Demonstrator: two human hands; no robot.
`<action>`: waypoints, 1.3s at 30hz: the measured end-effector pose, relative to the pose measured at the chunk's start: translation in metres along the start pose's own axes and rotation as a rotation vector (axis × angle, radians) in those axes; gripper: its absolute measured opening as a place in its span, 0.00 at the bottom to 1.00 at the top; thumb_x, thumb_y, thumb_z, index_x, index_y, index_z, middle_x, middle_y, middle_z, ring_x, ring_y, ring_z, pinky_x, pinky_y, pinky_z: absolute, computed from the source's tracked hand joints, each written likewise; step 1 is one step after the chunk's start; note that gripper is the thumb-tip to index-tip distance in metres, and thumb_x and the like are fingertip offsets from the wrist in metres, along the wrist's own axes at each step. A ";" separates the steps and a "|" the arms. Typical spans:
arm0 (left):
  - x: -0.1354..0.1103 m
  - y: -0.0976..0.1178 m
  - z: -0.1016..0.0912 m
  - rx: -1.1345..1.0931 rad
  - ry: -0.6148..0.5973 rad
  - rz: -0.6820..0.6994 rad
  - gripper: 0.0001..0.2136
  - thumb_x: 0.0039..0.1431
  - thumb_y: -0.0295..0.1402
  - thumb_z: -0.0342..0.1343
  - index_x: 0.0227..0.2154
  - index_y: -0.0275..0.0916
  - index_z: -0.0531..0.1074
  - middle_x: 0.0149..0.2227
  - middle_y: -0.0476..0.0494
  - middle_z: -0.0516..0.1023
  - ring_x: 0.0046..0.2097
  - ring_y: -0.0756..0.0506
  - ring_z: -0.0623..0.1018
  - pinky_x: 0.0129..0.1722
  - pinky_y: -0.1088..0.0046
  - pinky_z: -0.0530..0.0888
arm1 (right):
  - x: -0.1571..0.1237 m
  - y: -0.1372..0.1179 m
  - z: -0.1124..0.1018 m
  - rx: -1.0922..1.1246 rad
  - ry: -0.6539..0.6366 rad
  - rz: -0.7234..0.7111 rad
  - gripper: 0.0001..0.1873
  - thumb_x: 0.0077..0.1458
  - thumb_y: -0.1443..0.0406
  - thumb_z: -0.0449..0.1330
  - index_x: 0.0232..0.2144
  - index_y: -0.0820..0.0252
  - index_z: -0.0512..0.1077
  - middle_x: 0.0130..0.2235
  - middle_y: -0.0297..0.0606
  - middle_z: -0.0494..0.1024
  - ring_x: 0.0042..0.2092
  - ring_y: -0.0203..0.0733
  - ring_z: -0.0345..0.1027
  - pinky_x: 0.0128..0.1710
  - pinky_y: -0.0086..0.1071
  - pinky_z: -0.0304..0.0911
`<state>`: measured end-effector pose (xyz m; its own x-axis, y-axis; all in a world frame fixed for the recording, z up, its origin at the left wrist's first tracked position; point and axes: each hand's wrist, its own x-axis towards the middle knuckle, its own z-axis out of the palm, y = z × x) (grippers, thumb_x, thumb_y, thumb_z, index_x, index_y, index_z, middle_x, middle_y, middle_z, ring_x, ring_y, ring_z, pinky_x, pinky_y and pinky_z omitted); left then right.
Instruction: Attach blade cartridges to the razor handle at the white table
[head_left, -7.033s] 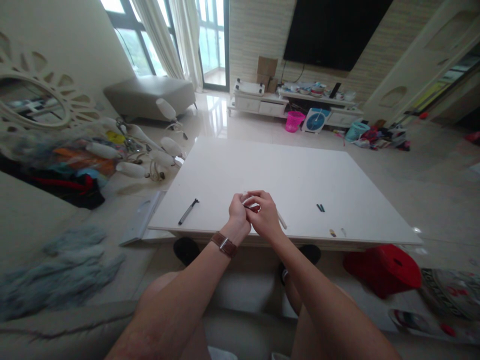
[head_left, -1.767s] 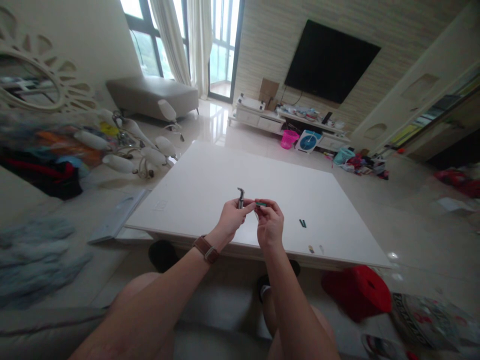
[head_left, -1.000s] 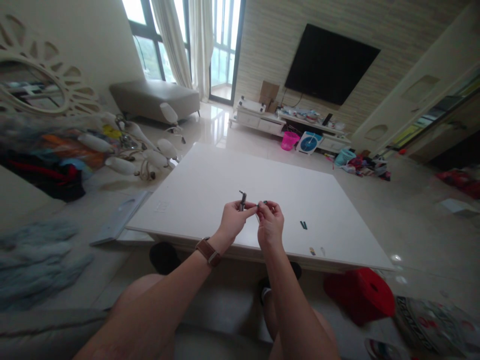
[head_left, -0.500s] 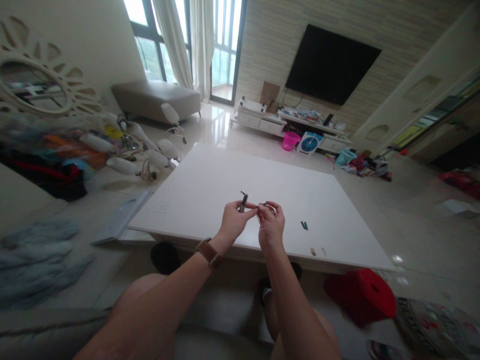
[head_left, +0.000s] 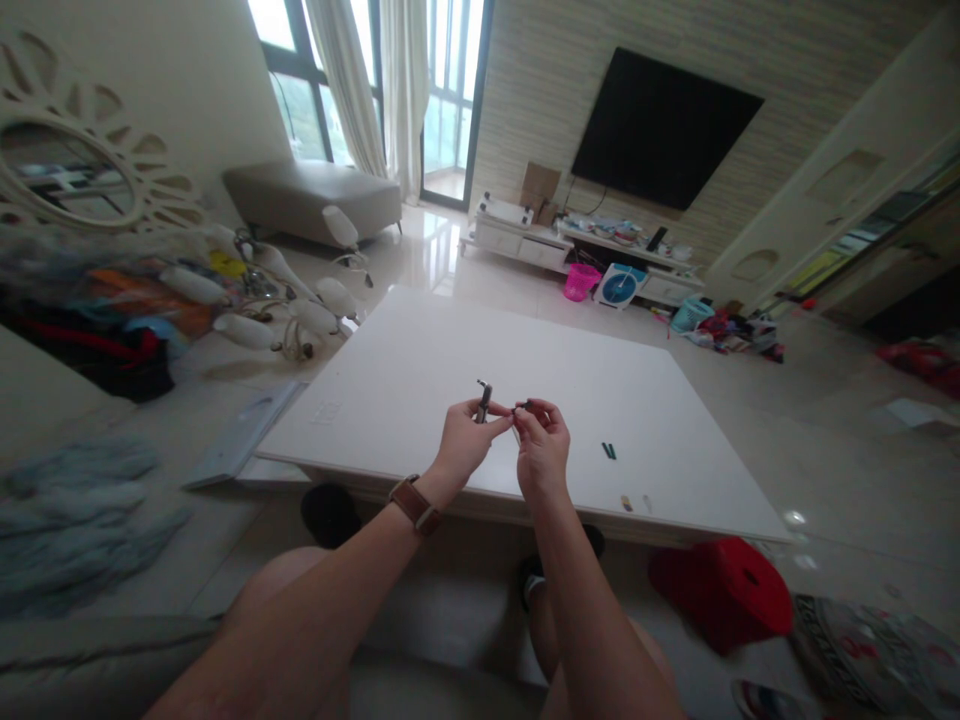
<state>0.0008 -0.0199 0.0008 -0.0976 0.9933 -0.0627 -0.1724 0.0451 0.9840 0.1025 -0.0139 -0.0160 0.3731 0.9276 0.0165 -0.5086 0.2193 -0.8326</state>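
Note:
My left hand (head_left: 466, 440) is closed around a short dark cylindrical object with a bent metal tip (head_left: 484, 402), which stands upright above the white table. Its thumb and forefinger reach toward my right hand (head_left: 543, 450). Pinched in the right fingertips is a small dark piece (head_left: 526, 405), too small to name. The two hands' fingertips meet or nearly meet around it. To their right, two short dark green sticks (head_left: 608, 451) lie side by side on the tabletop (head_left: 450, 340).
Near the table's front edge lie a small tan item (head_left: 626, 503) and a small clear one (head_left: 647, 502). A red object (head_left: 724, 595) stands on the floor at right. On the left are a lamp with white shades (head_left: 319, 315) and a flat panel (head_left: 244, 437).
My left hand and the object with the bent tip have shifted slightly left. The small dark piece in my right fingertips sits a little higher and shows more.

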 end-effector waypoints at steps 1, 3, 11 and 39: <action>0.000 0.000 0.000 -0.004 0.004 0.003 0.17 0.38 0.41 0.72 0.28 0.34 0.78 0.18 0.53 0.67 0.19 0.54 0.61 0.19 0.77 0.55 | 0.000 0.000 0.000 -0.001 -0.008 -0.008 0.16 0.38 0.70 0.70 0.32 0.60 0.72 0.32 0.32 0.79 0.37 0.37 0.72 0.42 0.35 0.67; 0.000 0.000 0.000 -0.013 0.018 0.008 0.17 0.38 0.42 0.72 0.27 0.34 0.78 0.17 0.53 0.66 0.19 0.54 0.61 0.19 0.77 0.54 | 0.000 0.000 0.001 -0.018 -0.022 -0.034 0.15 0.39 0.70 0.70 0.31 0.60 0.72 0.32 0.33 0.79 0.37 0.37 0.72 0.43 0.36 0.68; 0.001 0.000 -0.001 0.018 0.037 0.020 0.16 0.40 0.42 0.70 0.27 0.34 0.77 0.19 0.52 0.67 0.20 0.54 0.62 0.19 0.76 0.57 | -0.002 -0.001 0.002 -0.086 -0.040 -0.053 0.13 0.40 0.69 0.71 0.31 0.61 0.74 0.33 0.35 0.80 0.37 0.38 0.73 0.40 0.34 0.68; -0.007 0.002 0.012 -0.285 -0.369 -0.037 0.21 0.54 0.52 0.59 0.28 0.37 0.66 0.20 0.54 0.66 0.17 0.56 0.62 0.15 0.80 0.56 | -0.006 -0.009 0.008 0.165 -0.054 0.063 0.14 0.43 0.67 0.70 0.32 0.59 0.70 0.39 0.40 0.82 0.41 0.41 0.78 0.29 0.26 0.69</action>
<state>0.0124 -0.0254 0.0048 0.2602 0.9654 0.0175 -0.4370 0.1016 0.8937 0.0987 -0.0185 -0.0037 0.2962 0.9551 0.0008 -0.6513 0.2026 -0.7312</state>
